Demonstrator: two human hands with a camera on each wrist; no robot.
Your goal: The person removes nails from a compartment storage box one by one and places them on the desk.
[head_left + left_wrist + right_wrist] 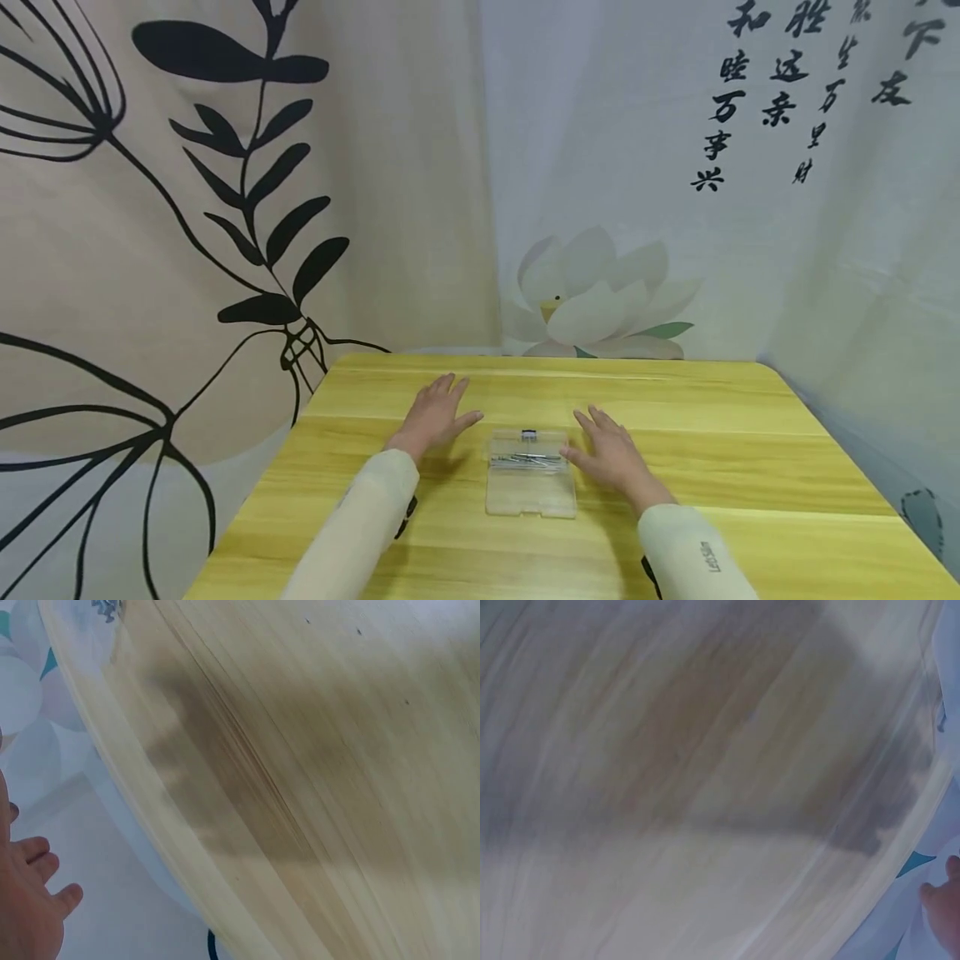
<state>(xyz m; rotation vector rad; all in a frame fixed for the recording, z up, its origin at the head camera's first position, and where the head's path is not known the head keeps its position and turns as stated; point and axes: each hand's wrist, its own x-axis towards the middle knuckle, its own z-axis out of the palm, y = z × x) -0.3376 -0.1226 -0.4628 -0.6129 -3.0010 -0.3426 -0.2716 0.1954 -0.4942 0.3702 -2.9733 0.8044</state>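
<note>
A flat, see-through plastic case point(531, 498) lies on the wooden table between the two hands. Several thin silvery metal pieces point(528, 462) lie across its middle; their exact kind is too small to tell. At the case's far edge sits a small dark-and-white piece point(528, 435). To the left of the case, the left hand point(435, 417) is held with fingers extended and thumb apart, holding nothing. On the other side, the right hand point(611, 458) has its fingers spread, close to the case's right edge; whether it touches cannot be told. Both wrist views show mostly tabletop and part of each hand.
The yellow wood-grain table point(697, 400) reaches back to a hanging curtain point(420, 208) with printed plants, a lotus and dark characters. Dark bands show at both wrists, below light sleeves point(360, 517). Hand shadows fall on the tabletop.
</note>
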